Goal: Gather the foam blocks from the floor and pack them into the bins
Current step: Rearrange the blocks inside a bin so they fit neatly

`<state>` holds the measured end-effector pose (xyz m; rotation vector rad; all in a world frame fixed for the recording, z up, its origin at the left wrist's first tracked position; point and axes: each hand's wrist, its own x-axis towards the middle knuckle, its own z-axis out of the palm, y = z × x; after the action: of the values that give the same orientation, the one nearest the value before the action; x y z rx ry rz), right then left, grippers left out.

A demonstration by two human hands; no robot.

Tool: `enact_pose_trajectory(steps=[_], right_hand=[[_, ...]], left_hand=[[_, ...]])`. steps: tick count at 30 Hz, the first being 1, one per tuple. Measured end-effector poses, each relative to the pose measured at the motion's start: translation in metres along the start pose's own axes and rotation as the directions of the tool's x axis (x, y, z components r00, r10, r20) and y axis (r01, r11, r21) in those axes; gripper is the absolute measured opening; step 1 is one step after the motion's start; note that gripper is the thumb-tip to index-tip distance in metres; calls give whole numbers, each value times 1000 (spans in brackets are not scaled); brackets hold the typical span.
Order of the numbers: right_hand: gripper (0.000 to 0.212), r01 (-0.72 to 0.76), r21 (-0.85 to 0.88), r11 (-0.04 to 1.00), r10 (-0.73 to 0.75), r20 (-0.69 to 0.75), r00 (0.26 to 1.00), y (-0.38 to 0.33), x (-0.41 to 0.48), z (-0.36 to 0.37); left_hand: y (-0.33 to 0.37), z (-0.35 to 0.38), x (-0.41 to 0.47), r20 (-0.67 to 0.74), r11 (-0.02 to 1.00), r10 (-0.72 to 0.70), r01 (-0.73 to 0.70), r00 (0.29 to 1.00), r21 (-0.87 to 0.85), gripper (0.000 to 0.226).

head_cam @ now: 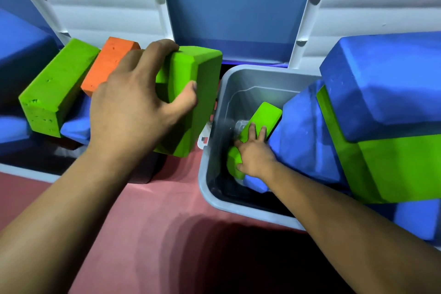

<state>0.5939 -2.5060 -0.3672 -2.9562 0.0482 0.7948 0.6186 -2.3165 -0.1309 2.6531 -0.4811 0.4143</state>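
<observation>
As left hand (133, 107) grips green block (198, 93) (long-axis upright) | right hand (254, 153) presses slanted block (266, 114)

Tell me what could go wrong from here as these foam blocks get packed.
1. The big blue foam block sits high on a leaning stack at the grey plastic bin's right side. It may topple onto the right grip below.
2. The left grip holds the large green foam block by one end, outside that bin. It may slip and drop to the red floor.
</observation>
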Motion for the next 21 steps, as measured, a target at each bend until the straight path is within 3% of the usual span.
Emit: enact_pose_trajectory(steps=[6, 12, 17, 19, 21], right_hand=[[76, 103, 324, 940, -101, -23, 995, 15, -26, -41], [78, 136, 566, 813, 90, -353, 931, 26, -35, -74], [59, -91, 651, 754, 319, -242, 916, 15, -26, -60], [84, -174, 640, 748, 373, -190, 908, 24, -21, -46], [96, -167, 647, 744, 388, -215, 896, 34, -17, -41]], left_hand=[[11, -1, 6, -32, 999, 10, -8, 999, 40, 58], [21, 0, 10, -46, 996, 26, -22, 999, 86, 60], [30, 1, 15, -49, 995, 42, -38, 998, 91, 59], [33, 2, 16, -46, 995, 45, -41, 998, 90, 59], [34, 2, 18, -45, 994, 42, -38, 998, 99, 59]])
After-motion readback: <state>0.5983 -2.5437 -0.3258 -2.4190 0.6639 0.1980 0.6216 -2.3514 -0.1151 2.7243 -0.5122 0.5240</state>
